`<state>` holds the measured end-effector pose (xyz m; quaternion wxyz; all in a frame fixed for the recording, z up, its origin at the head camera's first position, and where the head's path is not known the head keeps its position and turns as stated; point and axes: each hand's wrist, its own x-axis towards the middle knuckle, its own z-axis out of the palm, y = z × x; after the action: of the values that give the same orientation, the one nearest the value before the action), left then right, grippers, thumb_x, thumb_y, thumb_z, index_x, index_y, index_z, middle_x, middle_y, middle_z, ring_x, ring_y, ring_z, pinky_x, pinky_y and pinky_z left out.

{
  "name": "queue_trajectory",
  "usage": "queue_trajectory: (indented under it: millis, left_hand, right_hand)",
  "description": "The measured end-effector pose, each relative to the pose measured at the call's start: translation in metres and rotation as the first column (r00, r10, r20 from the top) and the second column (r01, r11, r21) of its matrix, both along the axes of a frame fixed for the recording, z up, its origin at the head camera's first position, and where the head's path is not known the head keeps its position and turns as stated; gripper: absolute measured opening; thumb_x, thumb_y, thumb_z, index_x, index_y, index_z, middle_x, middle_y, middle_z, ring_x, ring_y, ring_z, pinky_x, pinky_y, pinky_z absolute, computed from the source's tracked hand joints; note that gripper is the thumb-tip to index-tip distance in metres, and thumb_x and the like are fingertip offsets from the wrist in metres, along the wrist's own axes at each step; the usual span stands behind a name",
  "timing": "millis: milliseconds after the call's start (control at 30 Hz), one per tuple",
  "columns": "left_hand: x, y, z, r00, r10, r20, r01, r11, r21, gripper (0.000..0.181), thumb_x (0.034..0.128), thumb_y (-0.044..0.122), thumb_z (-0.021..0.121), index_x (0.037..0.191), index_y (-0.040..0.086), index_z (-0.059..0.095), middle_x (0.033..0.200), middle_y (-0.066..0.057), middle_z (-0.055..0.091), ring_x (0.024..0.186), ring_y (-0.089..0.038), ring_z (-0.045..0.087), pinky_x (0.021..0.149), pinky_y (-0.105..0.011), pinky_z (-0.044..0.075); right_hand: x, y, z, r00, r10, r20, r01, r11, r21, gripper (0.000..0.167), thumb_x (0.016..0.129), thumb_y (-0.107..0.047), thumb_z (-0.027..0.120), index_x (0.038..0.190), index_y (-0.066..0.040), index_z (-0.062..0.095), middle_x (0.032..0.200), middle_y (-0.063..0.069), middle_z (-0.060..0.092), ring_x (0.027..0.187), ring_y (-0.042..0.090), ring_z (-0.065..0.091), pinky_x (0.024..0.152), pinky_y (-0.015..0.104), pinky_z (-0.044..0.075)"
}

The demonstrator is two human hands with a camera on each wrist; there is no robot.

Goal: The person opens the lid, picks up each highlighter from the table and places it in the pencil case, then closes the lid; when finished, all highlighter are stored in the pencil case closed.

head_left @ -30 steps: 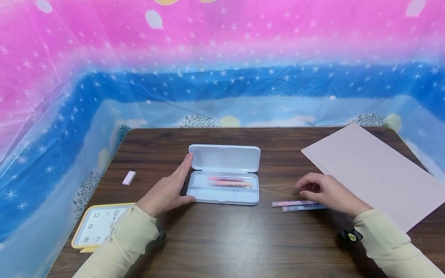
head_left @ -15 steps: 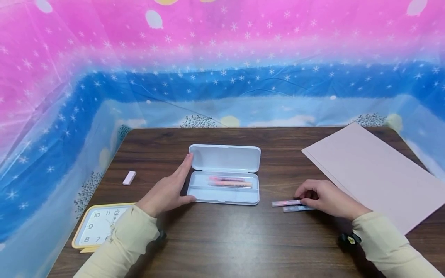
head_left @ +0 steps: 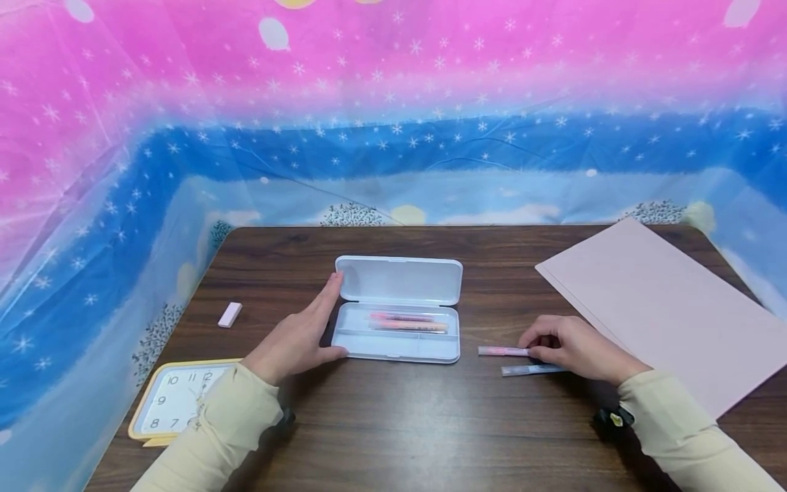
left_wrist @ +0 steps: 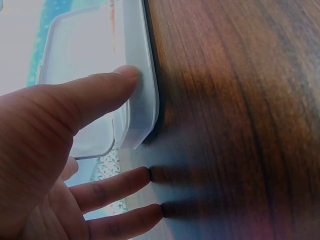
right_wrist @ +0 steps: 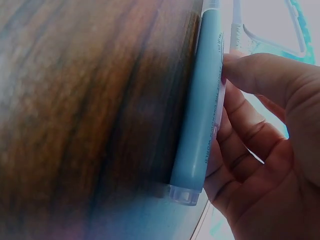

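Observation:
A white pencil case (head_left: 393,347) lies opened on the table in the head view, its lid tipped back. Inside are a pink pen (head_left: 402,317) and a peach pen (head_left: 412,326). My left hand (head_left: 298,338) rests against the case's left end, fingers straight; its thumb touches the front side in the left wrist view. My right hand (head_left: 574,345) pinches a pink pen (head_left: 501,351) between thumb and fingertips, right of the case. Just nearer lies a blue pen (head_left: 529,370), whose barrel (right_wrist: 197,100) fills the middle of the right wrist view.
An eraser (head_left: 230,315) lies left of the case. The yellow-framed clock (head_left: 175,400) is partly under the left sleeve. A large pale pink board or folder (head_left: 664,307) covers the table's right side. A patterned cloth (head_left: 393,150) hangs behind the table (head_left: 418,424).
My right hand came down to the two loose pens and took hold of the pink one. That pen has shifted slightly away from the blue pen. My left hand stayed put.

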<state>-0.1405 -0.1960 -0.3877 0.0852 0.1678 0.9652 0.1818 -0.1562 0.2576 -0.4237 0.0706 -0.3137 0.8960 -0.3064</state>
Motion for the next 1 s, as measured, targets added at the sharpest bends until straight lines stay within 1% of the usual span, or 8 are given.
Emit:
queue_trajectory:
  millis: [300, 533, 633, 800, 900, 1000]
  left_hand:
    - [0.001, 0.001, 0.000, 1.000, 0.012, 0.014, -0.012, 1.000, 0.002, 0.122, 0.0823, 0.034, 0.081, 0.157, 0.030, -0.015, 0.167, 0.000, -0.003, 0.133, -0.033, 0.051, 0.109, -0.050, 0.042]
    - [0.002, 0.002, 0.000, 1.000, 0.010, 0.007, -0.010, 1.000, 0.004, 0.121, 0.0821, 0.034, 0.081, 0.157, 0.029, -0.014, 0.167, 0.000, -0.003, 0.133, -0.033, 0.051, 0.109, -0.050, 0.042]
    - [0.002, 0.001, 0.000, 1.000, 0.006, 0.002, -0.006, 1.000, 0.008, 0.121, 0.0821, 0.034, 0.081, 0.157, 0.029, -0.014, 0.167, 0.000, -0.003, 0.134, -0.033, 0.051, 0.109, -0.050, 0.042]
    - [0.001, 0.001, -0.001, 1.000, 0.003, 0.002, -0.003, 1.000, 0.010, 0.121, 0.0822, 0.034, 0.081, 0.157, 0.029, -0.014, 0.167, 0.001, -0.003, 0.135, -0.033, 0.050, 0.109, -0.050, 0.042]
    - [0.001, 0.001, 0.000, 1.000, 0.006, 0.003, -0.006, 1.000, 0.009, 0.121, 0.0822, 0.034, 0.081, 0.157, 0.030, -0.014, 0.167, 0.001, -0.003, 0.135, -0.033, 0.049, 0.109, -0.050, 0.041]
    - [0.001, 0.001, 0.000, 1.000, 0.008, 0.002, -0.008, 1.000, 0.009, 0.122, 0.0819, 0.034, 0.081, 0.157, 0.030, -0.014, 0.167, 0.001, -0.003, 0.134, -0.033, 0.051, 0.109, -0.051, 0.042]
  right_hand:
    - [0.002, -0.001, 0.003, 0.999, -0.022, 0.024, 0.022, 1.000, 0.000, 0.014, 0.090, -0.012, 0.072, 0.097, -0.024, 0.073, 0.090, -0.006, 0.069, 0.076, -0.001, 0.055, 0.065, 0.020, 0.048]
    - [0.004, -0.009, 0.017, 0.996, -0.078, 0.038, 0.077, 0.997, 0.021, 0.015, 0.091, -0.014, 0.071, 0.099, -0.026, 0.072, 0.092, -0.012, 0.067, 0.075, 0.001, 0.056, 0.065, 0.021, 0.049]
    - [0.004, -0.017, 0.023, 0.995, -0.099, 0.030, 0.098, 0.995, 0.032, 0.015, 0.091, -0.013, 0.071, 0.099, -0.026, 0.072, 0.090, -0.013, 0.066, 0.074, 0.001, 0.055, 0.065, 0.021, 0.049]
    - [0.002, -0.036, 0.030, 0.993, -0.116, 0.026, 0.116, 0.993, 0.019, 0.015, 0.090, -0.010, 0.071, 0.097, -0.023, 0.073, 0.086, -0.012, 0.064, 0.073, 0.003, 0.055, 0.065, 0.021, 0.049]
    - [-0.002, -0.050, 0.033, 0.994, -0.105, 0.027, 0.105, 0.994, 0.011, 0.015, 0.089, -0.009, 0.071, 0.096, -0.022, 0.073, 0.083, -0.011, 0.064, 0.072, 0.004, 0.054, 0.063, 0.022, 0.048]
    - [-0.005, -0.066, 0.037, 0.997, -0.078, 0.016, 0.078, 0.997, 0.003, 0.014, 0.089, -0.009, 0.070, 0.096, -0.021, 0.074, 0.082, -0.011, 0.064, 0.071, 0.005, 0.054, 0.063, 0.022, 0.047]
